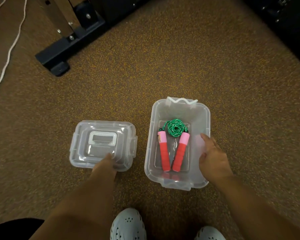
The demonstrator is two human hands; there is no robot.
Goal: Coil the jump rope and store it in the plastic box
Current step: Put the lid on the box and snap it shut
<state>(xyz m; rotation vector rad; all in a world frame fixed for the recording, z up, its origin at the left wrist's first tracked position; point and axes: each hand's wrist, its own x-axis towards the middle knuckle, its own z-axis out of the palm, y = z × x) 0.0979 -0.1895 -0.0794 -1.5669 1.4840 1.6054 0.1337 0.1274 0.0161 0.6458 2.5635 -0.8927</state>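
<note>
The jump rope (pixel 173 144) lies inside the plastic box (pixel 177 183), on its clear bottom. Its green cord, flecked with white, is wound into a tight round coil at the far end of the box, and the two handles run back from it toward the person, spread at the coil and meeting at their near tips in a V. Each handle is pale pink at the cord end and red along the grip. The box is translucent, open on top, with a white latch at its far rim, and stands on the speckled brown floor (pixel 163 66). The right hand (pixel 213 156) rests at the box's right wall with fingers loosely spread and straight, gripping nothing. Left of the box and apart from it lies the clear lid (pixel 87 135), its white handle folded flat; the left hand (pixel 105 166) is at the lid's near edge, and whether its fingers grip the rim cannot be told.
</note>
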